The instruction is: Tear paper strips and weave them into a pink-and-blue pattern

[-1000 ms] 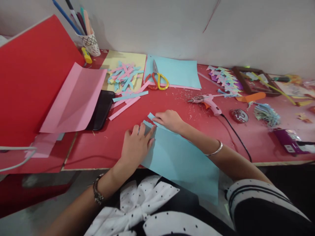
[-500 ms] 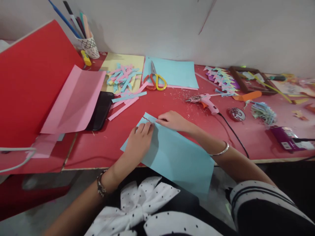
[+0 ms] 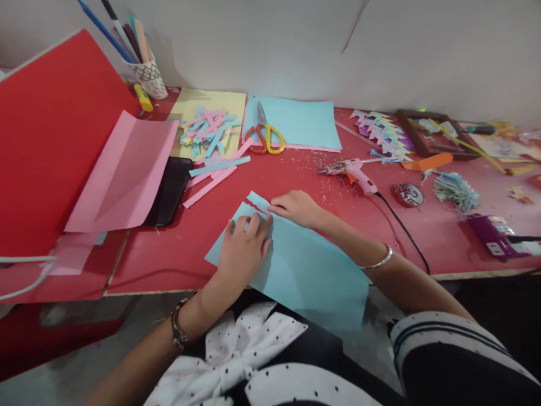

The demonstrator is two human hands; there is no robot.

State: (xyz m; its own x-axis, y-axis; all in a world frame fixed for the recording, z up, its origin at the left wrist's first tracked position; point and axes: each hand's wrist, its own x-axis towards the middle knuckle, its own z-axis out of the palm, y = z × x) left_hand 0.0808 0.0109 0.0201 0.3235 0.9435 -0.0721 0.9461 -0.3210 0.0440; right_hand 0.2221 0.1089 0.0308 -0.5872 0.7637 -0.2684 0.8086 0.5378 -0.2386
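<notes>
A light blue sheet of paper (image 3: 308, 268) lies slanted over the front edge of the red table. Along its upper left side runs a ragged tear, with a narrow blue strip (image 3: 256, 199) partly split from the sheet. My left hand (image 3: 244, 248) presses on the paper below the tear, fingers apart and palm down. At the strip's right end my right hand (image 3: 298, 208) is closed in a pinch on the torn edge of the paper. Its fingertips are partly hidden.
Scissors (image 3: 267, 135) rest on stacked blue paper (image 3: 304, 115). Left of them is a heap of cut paper strips (image 3: 211, 132). A pink glue gun (image 3: 353, 172) trails its cord on the right. A black phone (image 3: 171, 192) lies partly under pink paper (image 3: 122, 175).
The tear has widened, and the strip stands further from the sheet. My left hand has shifted slightly right, its fingers and thumb more spread. The right hand stays nearly in place.
</notes>
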